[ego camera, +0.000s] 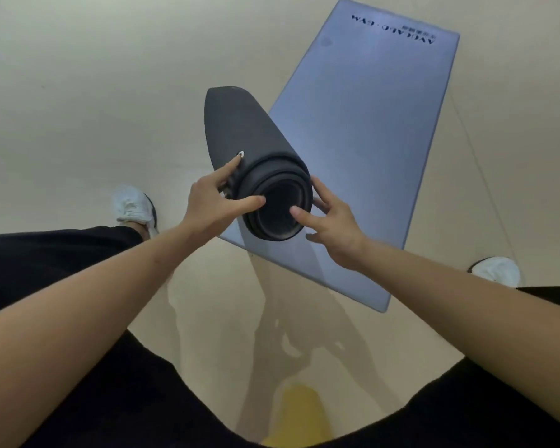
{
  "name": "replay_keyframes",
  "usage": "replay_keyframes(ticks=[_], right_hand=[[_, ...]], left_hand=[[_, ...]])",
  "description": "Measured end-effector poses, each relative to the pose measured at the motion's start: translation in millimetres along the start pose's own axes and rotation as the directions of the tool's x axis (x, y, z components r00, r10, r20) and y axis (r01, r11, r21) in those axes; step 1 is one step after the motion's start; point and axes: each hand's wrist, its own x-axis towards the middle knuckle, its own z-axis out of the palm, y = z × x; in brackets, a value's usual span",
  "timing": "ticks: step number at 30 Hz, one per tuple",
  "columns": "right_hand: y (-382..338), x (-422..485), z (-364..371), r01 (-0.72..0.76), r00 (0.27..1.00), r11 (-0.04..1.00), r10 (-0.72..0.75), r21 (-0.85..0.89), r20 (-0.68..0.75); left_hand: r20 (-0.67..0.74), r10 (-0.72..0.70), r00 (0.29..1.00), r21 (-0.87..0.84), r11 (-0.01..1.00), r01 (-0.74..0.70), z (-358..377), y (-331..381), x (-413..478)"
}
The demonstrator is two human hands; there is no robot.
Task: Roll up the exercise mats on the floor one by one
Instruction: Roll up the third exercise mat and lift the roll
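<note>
"Where was the rolled mat [240, 134]?"

"Between both hands, open end up toward the camera, over the near edge of the flat mat [369, 140] on the floor [94, 92]."

"And the grip?"

"The left hand [212, 205] and right hand [335, 231] each clasped its rim, thumb on the end, fingers round the side."

Both hands, left hand [212, 202] and right hand [332, 229], grip the rolled dark mat [240, 137] above the flat grey mat [362, 130].
</note>
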Motion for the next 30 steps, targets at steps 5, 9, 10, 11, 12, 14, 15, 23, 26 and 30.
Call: replay_keyframes(ticks=[5,9,10,11,12,14,15,23,26,30], right_hand=[[-15,22,21,0.147,0.989,0.988,-0.146,0.036,-0.033],[-30,18,24,0.176,0.983,0.984,-0.178,-0.043,-0.048],[-36,14,25,0.169,0.984,0.985,-0.171,-0.045,-0.058],[-42,8,25,0.157,0.985,0.987,-0.16,-0.041,-0.066],[-48,0,24,0.147,0.986,0.988,-0.15,-0.043,-0.069],[-61,-18,20,0.15,0.985,0.987,-0.154,-0.053,-0.074],[-67,-28,20,0.157,0.983,0.986,-0.162,-0.062,-0.082],[-92,-115,47,0.25,0.94,0.952,-0.283,-0.178,-0.191],[-102,-127,53,0.271,0.929,0.908,-0.334,-0.32,-0.159],[-126,-116,51,0.283,0.929,0.829,-0.361,-0.482,-0.076]], left_hand=[[0.012,-0.032,0.999,-0.064,0.997,0.032,-9,0,12],[0.043,0.001,0.999,-0.032,0.999,0.001,-22,13,9],[0.047,0.019,0.999,-0.017,1.0,-0.019,-27,20,7],[0.05,0.038,0.998,-0.004,0.999,-0.038,-33,28,4],[0.056,0.049,0.997,0.005,0.999,-0.05,-38,38,-1],[0.09,0.062,0.994,-0.001,0.998,-0.062,-49,56,-12],[0.107,0.067,0.992,0.002,0.998,-0.068,-53,65,-21],[0.037,0.019,0.999,-0.039,0.999,-0.018,-82,95,-113],[0.016,0.007,1.0,-0.077,0.997,-0.005,-85,96,-134],[-0.014,-0.024,1.0,-0.096,0.995,0.023,-89,104,-133]])
